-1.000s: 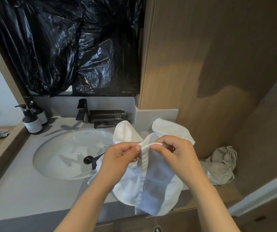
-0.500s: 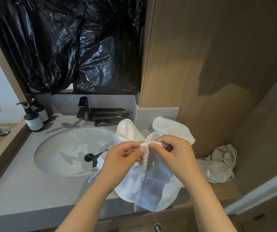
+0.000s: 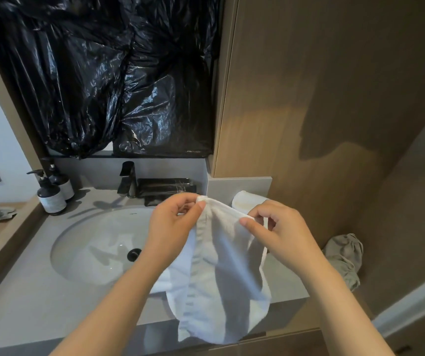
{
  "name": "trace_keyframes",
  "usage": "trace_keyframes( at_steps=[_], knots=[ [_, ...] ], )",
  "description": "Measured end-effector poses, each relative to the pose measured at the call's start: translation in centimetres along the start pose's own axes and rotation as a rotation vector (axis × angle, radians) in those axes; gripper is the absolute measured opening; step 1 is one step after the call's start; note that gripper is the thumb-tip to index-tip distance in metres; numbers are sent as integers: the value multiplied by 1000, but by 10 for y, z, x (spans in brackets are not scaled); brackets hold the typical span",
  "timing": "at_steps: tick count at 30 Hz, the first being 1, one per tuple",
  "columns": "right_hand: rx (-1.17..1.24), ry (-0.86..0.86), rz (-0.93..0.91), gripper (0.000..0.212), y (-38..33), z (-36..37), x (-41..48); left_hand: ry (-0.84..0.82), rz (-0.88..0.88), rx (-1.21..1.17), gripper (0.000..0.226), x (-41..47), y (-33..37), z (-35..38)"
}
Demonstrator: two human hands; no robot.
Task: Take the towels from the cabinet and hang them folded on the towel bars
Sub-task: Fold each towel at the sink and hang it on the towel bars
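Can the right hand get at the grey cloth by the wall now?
Probably not yet: nothing stands between the right hand and the grey cloth, but it pinches the white towel and must let go first.

The towel (image 3: 221, 273) is plain white, with a smoother woven band down it. The countertop (image 3: 26, 291) is matte grey, its basin (image 3: 90, 247) glossy white with a black drain (image 3: 133, 254). At its back edge the faucet (image 3: 128, 179) is black; the pump bottles (image 3: 50, 199) at the back left corner are dark with pale labels. The cabinet panel (image 3: 309, 98) is tan wood grain.
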State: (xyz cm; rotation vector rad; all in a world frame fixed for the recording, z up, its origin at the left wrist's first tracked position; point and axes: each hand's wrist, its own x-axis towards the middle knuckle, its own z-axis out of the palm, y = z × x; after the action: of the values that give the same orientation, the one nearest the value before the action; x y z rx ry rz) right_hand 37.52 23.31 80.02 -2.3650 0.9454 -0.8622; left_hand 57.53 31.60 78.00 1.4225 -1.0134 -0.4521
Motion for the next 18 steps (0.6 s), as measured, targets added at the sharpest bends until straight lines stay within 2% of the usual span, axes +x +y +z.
trace_keyframes(
  at_steps=[7,10,18],
  knots=[
    [-2,-66,-37,41,6,-21,19,45,52,106,14,52,17,-12],
    [36,-69,-7,46,14,-25,20,138,124,290,17,77,20,-18],
    [102,-61,90,30,38,-22,13,171,170,359,19,110,22,-21]
  ],
)
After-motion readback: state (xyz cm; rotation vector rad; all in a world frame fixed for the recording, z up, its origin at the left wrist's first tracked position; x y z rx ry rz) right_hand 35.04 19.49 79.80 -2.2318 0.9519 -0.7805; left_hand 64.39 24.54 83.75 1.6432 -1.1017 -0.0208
